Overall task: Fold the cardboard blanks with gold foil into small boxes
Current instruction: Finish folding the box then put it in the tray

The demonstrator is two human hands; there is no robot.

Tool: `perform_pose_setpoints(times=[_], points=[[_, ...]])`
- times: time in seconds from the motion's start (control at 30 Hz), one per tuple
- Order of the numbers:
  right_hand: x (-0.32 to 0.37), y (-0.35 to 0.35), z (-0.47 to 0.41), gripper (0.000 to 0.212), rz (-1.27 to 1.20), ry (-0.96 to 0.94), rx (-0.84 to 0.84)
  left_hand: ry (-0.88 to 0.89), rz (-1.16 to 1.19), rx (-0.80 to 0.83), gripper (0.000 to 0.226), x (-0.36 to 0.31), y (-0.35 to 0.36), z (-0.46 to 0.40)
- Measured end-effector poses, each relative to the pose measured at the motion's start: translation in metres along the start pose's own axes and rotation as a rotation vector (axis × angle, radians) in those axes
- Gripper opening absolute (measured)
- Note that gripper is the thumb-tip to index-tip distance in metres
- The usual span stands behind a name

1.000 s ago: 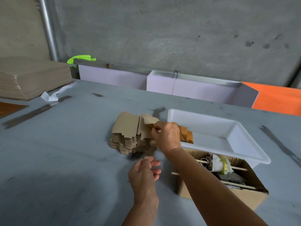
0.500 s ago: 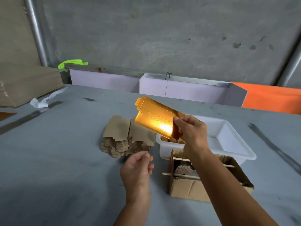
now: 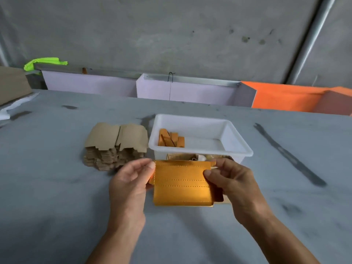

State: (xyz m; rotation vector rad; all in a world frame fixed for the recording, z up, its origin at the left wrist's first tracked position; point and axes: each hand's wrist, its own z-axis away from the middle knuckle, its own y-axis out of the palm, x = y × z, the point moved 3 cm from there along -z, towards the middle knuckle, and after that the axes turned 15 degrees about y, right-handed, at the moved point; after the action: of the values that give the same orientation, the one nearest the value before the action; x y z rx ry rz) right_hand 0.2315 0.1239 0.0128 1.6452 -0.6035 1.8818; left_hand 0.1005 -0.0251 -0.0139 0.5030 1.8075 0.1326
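A flat gold-foil blank (image 3: pixel 181 184) with dotted crease lines hangs above the table, foil side up. My left hand (image 3: pixel 131 180) pinches its left edge between thumb and fingers. My right hand (image 3: pixel 231 181) pinches its right edge, thumb on top. A stack of brown blanks (image 3: pixel 116 143) lies face down on the table beyond my left hand. A white plastic tray (image 3: pixel 238 141) to its right holds several folded gold boxes (image 3: pixel 171 140) in its left end.
A cardboard box with tape and sticks (image 3: pixel 200 157) sits under the tray's near edge, mostly hidden by the blank. White and orange panels (image 3: pixel 190 90) line the table's far edge. A pile of cardboard sheets (image 3: pixel 11 84) lies at far left.
My right hand lifted one blank off the stack, turned it foil side up and brought it toward me. My left hand rose and took hold of its left edge.
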Motion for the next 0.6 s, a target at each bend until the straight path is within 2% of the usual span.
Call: perform_pose_setpoints(times=[0.1, 0.2, 0.27, 0.33, 0.43, 0.5, 0.6], points=[[-0.011, -0.014, 0.005, 0.02, 0.021, -0.013, -0.002, -0.016, -0.046, 0.097, 0.015, 0.007, 0.003, 0.01], [-0.018, -0.027, 0.011, 0.021, 0.095, -0.099, 0.008, 0.068, -0.115, 0.197, 0.019, 0.01, 0.005, 0.017], [-0.024, -0.035, 0.014, 0.021, 0.205, -0.187, -0.028, 0.197, -0.181, 0.269, 0.026, 0.009, 0.006, 0.022], [-0.03, -0.043, 0.018, 0.027, 0.386, -0.325, -0.157, 0.377, -0.31, 0.334, 0.03, 0.008, 0.004, 0.026], [-0.043, -0.046, 0.028, 0.016, 0.673, -0.622, -0.27, 0.746, -0.527, 0.502, 0.011, 0.005, 0.0, 0.036], [-0.057, -0.045, 0.034, 0.009, 0.886, -0.73, -0.246, 0.911, -0.639, 0.66, 0.015, 0.01, -0.003, 0.049], [-0.074, -0.044, 0.04, 0.01, 1.16, -0.748, -0.15, 0.972, -0.738, 0.872, 0.02, 0.017, -0.01, 0.069]])
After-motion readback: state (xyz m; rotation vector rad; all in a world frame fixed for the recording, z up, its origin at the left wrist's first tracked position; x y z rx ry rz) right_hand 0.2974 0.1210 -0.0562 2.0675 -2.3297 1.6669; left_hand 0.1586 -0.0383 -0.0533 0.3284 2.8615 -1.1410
